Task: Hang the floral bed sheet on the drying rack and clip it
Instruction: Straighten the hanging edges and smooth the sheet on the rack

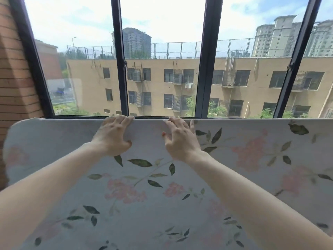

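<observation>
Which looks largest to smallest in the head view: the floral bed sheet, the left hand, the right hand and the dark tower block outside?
1. floral bed sheet, by far the largest.
2. left hand and right hand: they look alike, so unranked.
3. dark tower block, small only through distance.

- The drying rack is wholly covered by the floral bed sheet; no bar of it shows.
- The sheet runs out of view at the bottom and right edges.
- The fingertips of the left hand lie at the sheet's top edge; whether they curl over it cannot be told.
- Both forearms are cut off by the lower picture edge.
- The sheet's lower left is blurred.
</observation>
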The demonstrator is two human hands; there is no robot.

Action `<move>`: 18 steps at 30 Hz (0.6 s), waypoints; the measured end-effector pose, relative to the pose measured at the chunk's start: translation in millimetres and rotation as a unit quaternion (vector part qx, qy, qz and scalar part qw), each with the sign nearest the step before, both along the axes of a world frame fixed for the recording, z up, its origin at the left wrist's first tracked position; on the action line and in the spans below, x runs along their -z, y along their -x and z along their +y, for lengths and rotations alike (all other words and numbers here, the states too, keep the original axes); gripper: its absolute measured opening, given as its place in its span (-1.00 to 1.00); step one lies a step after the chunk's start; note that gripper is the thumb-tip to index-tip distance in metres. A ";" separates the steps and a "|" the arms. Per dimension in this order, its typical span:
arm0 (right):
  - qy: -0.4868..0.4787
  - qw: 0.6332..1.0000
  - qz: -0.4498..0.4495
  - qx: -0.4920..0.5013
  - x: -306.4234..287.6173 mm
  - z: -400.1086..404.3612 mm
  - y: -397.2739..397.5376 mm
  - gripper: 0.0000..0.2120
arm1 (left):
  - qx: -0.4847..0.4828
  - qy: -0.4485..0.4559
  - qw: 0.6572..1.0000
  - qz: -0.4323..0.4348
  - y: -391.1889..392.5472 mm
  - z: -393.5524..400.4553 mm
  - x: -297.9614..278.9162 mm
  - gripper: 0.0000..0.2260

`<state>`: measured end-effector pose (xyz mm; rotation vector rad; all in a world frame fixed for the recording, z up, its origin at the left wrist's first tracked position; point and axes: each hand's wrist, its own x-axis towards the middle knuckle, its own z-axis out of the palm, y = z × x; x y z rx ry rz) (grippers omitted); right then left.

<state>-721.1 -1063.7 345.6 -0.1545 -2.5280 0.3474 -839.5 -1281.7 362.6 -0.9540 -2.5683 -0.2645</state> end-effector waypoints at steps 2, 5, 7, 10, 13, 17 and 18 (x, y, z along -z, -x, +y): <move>0.000 1.000 -0.015 -0.005 -0.6 -26.8 12.3 -0.44 | 0.020 0.007 1.000 0.001 3.5 -13.3 -3.5 -0.22; 0.003 0.998 -0.019 0.056 -1.0 -35.1 23.9 -0.42 | 0.000 -0.015 1.000 -0.008 23.4 -56.4 -9.4 -0.30; 0.005 0.994 -0.019 0.111 -3.7 -36.3 30.1 -0.44 | -0.036 -0.003 0.999 -0.010 46.1 -96.2 -12.6 -0.32; 0.034 0.985 -0.026 0.165 -9.1 -49.6 41.6 -0.46 | -0.097 0.012 0.995 -0.010 80.8 -159.0 -12.0 -0.35; 0.038 0.980 -0.025 0.192 -3.6 -65.2 48.9 -0.46 | -0.130 0.004 0.991 0.014 107.5 -203.5 -1.0 -0.38; 0.035 0.977 -0.024 0.211 7.0 -79.5 49.4 -0.37 | -0.130 0.017 0.990 0.053 117.9 -213.1 19.1 -0.33; 0.035 0.975 -0.025 0.216 7.8 -82.5 48.8 -0.35 | -0.126 0.013 0.990 0.056 113.8 -209.6 21.3 -0.30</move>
